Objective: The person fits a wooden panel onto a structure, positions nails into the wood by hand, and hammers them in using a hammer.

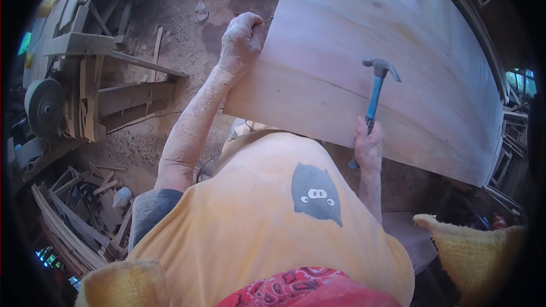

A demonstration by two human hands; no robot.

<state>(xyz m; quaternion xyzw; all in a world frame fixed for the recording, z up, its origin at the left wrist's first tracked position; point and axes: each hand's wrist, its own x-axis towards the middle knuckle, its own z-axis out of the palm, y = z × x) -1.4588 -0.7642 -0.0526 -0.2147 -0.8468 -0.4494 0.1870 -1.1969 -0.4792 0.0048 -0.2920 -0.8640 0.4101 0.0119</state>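
A hammer (375, 94) with a blue handle and metal claw head is in my right hand (369, 145), its head raised over the large pale wooden panel (341, 68). My fingers wrap round the dark lower grip. At the panel's left edge, my left hand (243, 37) is closed in a pinch. A small thin thing, perhaps a nail (269, 19), shows between its fingertips and the panel edge. Wood dust coats the left forearm.
A wooden frame stand (77, 44) with a round disc (44, 108) is at the left. Wood scraps (79, 210) lie in a pile at the lower left, with a white container (122, 197) among them. Yellow cloth (478, 256) shows at the lower right.
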